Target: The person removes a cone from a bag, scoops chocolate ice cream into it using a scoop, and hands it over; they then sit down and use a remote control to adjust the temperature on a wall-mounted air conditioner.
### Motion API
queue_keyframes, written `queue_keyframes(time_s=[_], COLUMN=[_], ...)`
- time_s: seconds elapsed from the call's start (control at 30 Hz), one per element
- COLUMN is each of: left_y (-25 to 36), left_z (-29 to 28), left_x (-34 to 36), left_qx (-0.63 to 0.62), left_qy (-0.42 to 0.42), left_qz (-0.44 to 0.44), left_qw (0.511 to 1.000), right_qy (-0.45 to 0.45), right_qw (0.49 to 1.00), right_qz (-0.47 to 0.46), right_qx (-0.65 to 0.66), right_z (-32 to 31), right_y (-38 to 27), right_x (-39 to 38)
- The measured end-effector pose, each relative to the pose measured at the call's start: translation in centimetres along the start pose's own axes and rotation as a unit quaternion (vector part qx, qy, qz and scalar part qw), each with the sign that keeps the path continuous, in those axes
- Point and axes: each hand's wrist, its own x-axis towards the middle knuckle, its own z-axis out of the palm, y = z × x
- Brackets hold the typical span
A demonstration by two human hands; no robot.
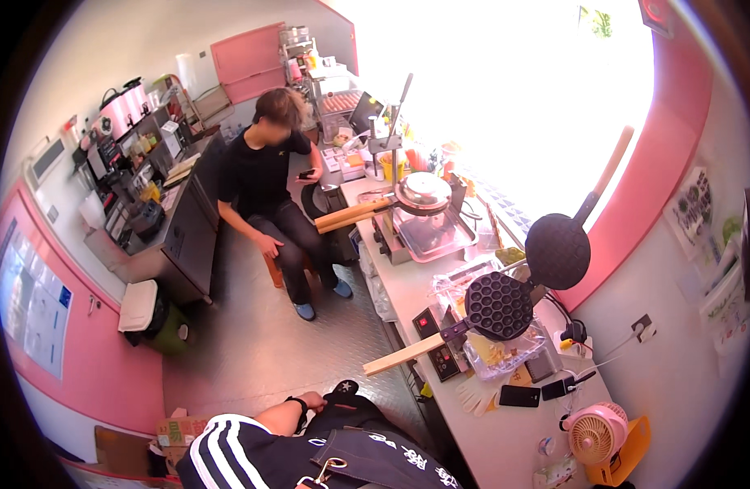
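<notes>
At the lower edge, my left hand [312,401] rests by my lap against the dark apron [367,448]. A dark band circles its wrist, and its fingers are too small and partly hidden to read. My right hand is out of sight. To the right, an egg waffle iron [499,306] stands open on the counter, its honeycomb plate facing up and its other round plate [558,251] tilted back. Its near wooden handle [403,355] juts over the counter edge. No hand touches it.
A seated person [265,167] holds a phone [306,174]. A second iron [424,194] with wooden handles sits farther along the counter [505,440]. Gloves [478,396], a black phone [519,396] and a pink fan [597,433] lie nearer. A green bin [159,319] stands left.
</notes>
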Motion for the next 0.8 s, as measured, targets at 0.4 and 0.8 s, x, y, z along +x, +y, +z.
queue_keyframes(time_s=[0.4,0.8], left_y=[-14.8,13.3], left_z=[8.6,-19.4], left_x=[-4.6,-28.6], left_qx=[0.051,-0.225], left_qy=[-0.092,0.563], left_qz=[-0.007,0.396], left_qw=[0.994,0.69], right_qy=[-0.065,-0.113], right_qw=[0.996,0.984], right_qz=[-0.004,0.033], right_qx=[-0.066,-0.134], right_z=[1.2,1.0], right_y=[-5.6,0.2], right_x=[4.4,2.9])
